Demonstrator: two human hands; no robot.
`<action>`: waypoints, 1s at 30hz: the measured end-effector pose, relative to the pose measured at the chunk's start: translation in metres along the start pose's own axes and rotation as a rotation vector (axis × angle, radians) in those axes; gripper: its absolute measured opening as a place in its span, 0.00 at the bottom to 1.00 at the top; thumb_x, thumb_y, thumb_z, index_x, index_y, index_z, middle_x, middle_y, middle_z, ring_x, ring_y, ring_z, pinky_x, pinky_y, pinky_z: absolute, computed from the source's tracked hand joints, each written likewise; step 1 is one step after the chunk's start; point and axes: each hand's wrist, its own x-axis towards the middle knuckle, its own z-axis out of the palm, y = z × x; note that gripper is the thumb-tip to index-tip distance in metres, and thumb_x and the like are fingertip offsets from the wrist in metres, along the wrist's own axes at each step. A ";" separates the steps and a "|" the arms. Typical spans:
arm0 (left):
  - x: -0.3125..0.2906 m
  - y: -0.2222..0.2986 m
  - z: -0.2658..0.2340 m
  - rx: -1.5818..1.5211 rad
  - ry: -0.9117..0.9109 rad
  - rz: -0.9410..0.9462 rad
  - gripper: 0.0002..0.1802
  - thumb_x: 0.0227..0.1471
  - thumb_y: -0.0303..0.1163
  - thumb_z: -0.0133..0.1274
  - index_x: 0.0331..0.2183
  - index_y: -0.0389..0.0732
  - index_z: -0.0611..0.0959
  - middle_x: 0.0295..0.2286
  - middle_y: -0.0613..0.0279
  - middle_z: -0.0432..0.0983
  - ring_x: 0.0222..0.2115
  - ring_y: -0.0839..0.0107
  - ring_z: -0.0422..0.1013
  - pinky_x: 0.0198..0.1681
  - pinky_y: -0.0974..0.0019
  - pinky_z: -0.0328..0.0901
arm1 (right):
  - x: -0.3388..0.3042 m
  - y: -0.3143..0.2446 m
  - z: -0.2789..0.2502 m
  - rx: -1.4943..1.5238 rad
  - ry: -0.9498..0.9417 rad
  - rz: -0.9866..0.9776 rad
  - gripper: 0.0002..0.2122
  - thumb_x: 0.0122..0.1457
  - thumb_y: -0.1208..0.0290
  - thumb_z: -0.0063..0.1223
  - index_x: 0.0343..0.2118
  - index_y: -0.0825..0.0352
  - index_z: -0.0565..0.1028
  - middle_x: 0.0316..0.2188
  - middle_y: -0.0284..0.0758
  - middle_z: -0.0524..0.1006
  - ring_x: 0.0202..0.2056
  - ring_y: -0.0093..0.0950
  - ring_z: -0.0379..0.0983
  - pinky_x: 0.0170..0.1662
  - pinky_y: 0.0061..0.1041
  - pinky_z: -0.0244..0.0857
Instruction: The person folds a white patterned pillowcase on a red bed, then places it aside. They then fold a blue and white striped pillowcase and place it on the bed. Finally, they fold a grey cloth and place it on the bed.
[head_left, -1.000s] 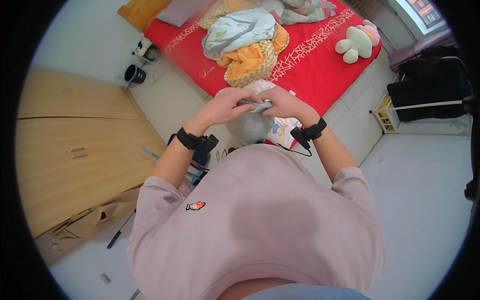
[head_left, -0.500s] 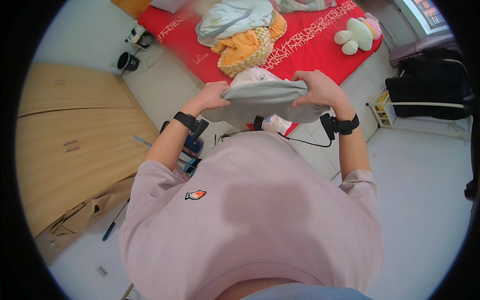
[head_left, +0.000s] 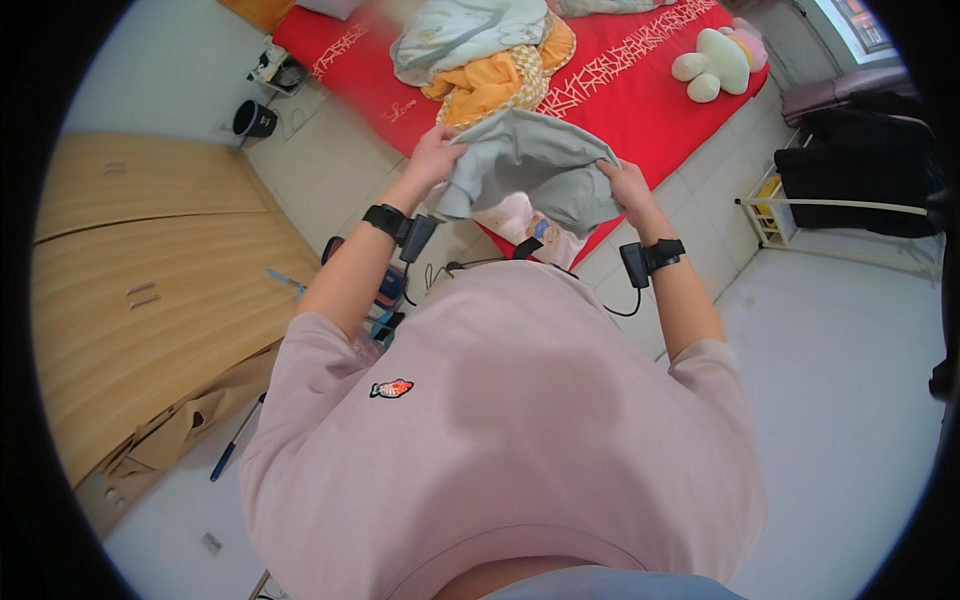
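Between my two hands a grey-green cloth garment (head_left: pixel 535 150) is held up in front of the bed, its middle bulging upward and its lower side hanging open. My left hand (head_left: pixel 436 160) pinches its left edge, fingers closed on the fabric. At the right edge, my right hand (head_left: pixel 630 188) grips it between thumb and fingers. Below and behind the garment, a white cloth with a coloured print (head_left: pixel 520 222) lies at the bed's near edge, partly covered from view. What kind of garment I hold cannot be made out.
The bed (head_left: pixel 640 130) has a red cover, with an orange checked bundle (head_left: pixel 490 85), a pale quilt (head_left: pixel 470 35) and a plush toy (head_left: pixel 722 65) on it. A wooden wardrobe (head_left: pixel 160 270) stands left, a black bin (head_left: pixel 255 120) beyond it. On the right is a white rack (head_left: pixel 850 203) with dark clothes.
The garment has gone from a flat, stretched fold to a raised, opened shape. My left hand has moved up and slightly right; my right hand has come down a little.
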 end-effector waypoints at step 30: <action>-0.031 0.005 0.010 -0.448 -0.287 -0.247 0.40 0.57 0.32 0.67 0.66 0.38 0.67 0.57 0.55 0.74 0.57 0.65 0.73 0.61 0.58 0.69 | 0.006 0.042 0.020 0.464 -0.257 0.040 0.27 0.52 0.82 0.46 0.59 0.76 0.72 0.52 0.41 0.79 0.50 0.33 0.77 0.56 0.32 0.72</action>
